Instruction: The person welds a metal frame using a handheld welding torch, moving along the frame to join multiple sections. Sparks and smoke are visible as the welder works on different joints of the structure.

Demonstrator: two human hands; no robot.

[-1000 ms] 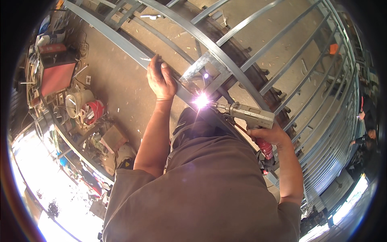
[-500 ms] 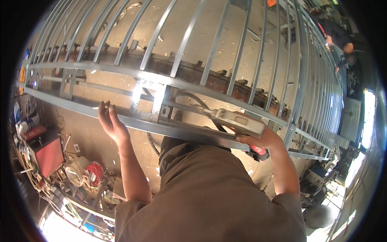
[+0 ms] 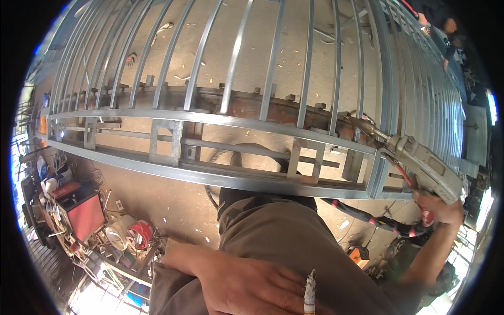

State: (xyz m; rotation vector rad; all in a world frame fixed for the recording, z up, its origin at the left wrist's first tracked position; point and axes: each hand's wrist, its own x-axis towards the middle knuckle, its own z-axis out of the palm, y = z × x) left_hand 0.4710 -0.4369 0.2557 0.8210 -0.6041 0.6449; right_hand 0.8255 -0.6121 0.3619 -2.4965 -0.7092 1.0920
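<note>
From where I stand, the person's right hand has its fingers wrapped around the red grip of a grey welding gun, out at the person's right. The gun slants up and to the left, its nozzle over the right part of a silvery metal frame; I can't tell whether the tip touches it. A dark cable with red bands runs from near the grip toward the frame's near edge.

The left hand is drawn in before the brown shirt, back upward, its fingers close together and reaching right. Just at them stands a cigarette with a long grey ash; whether the fingers pinch it, I can't tell.

The frame stretches across in front of the person, many slim bars running away from 2 long rails that have small rectangular brackets between them. Beyond the rails lies a rusty beam, and scraps dot the floor.

Off to the left sit a red-faced cabinet, a whitish bucket and a red bucket. Another person is partly visible at the upper right.
</note>
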